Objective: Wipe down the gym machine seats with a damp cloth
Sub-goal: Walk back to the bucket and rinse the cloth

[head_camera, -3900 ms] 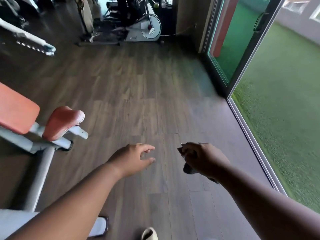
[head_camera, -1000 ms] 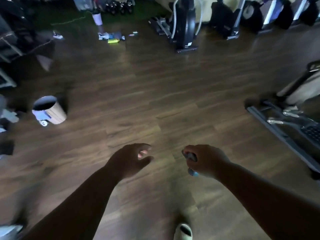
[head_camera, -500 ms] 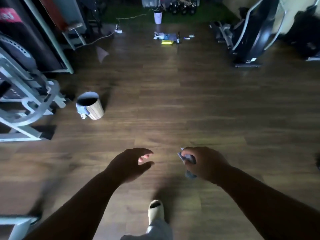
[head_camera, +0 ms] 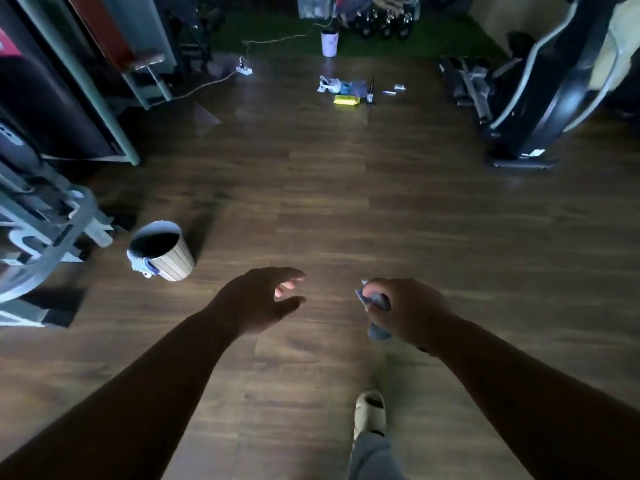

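Right hand out in front at mid-height, fingers curled into a closed grip around a bunched blue-grey cloth; one corner poking out above the knuckles, another fold hanging just below the fist. Left hand beside it and apart, holding nothing, fingers spread loosely and slightly bent, thumb apart from the rest. Both forearms bare, stretched forward over a dark wood-plank floor.

Down and to the left, a small slatted wooden bin standing on the floor, tilted in this wide view, with something pale blue draped over its rim. Just beyond the bin at the left edge, the pale grey frame of a gym machine; no seat pad clearly visible on it. Far right, a dark upright exercise machine on its base. Farther back, a scatter of small items including a yellow packet, and a white cup at the edge of green matting. At the bottom edge, one foot in a light-coloured shoe below the right hand.
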`<action>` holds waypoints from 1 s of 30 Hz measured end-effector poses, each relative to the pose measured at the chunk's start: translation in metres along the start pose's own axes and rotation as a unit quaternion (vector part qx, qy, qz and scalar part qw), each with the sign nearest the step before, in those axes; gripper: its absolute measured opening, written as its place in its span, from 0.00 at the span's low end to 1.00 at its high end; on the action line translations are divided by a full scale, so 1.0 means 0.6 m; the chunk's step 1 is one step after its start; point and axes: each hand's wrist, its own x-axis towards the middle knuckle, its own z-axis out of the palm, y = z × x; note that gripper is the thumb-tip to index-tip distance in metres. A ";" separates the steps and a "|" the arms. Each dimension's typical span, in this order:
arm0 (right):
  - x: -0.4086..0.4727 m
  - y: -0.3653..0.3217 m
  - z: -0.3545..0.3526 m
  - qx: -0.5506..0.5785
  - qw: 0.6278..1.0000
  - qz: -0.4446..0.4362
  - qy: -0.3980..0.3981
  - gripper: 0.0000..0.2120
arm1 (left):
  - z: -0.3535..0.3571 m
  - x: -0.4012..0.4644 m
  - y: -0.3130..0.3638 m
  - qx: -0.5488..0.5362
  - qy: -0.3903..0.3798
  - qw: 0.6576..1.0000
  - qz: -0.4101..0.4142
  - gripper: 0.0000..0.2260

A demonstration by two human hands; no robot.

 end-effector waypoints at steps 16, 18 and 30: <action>0.574 -0.079 -0.112 -0.023 0.979 -0.169 -0.115 0.14 | -0.147 0.333 -0.159 -0.062 0.135 0.969 -0.195 0.24; 0.638 -0.117 -0.103 -0.033 0.974 -0.187 -0.126 0.12 | -0.173 0.357 -0.208 -0.063 0.140 0.964 -0.217 0.23; 1.049 -0.402 -0.080 -0.074 0.951 -0.262 -0.150 0.14 | -0.407 0.499 -0.523 -0.109 0.189 0.927 -0.305 0.23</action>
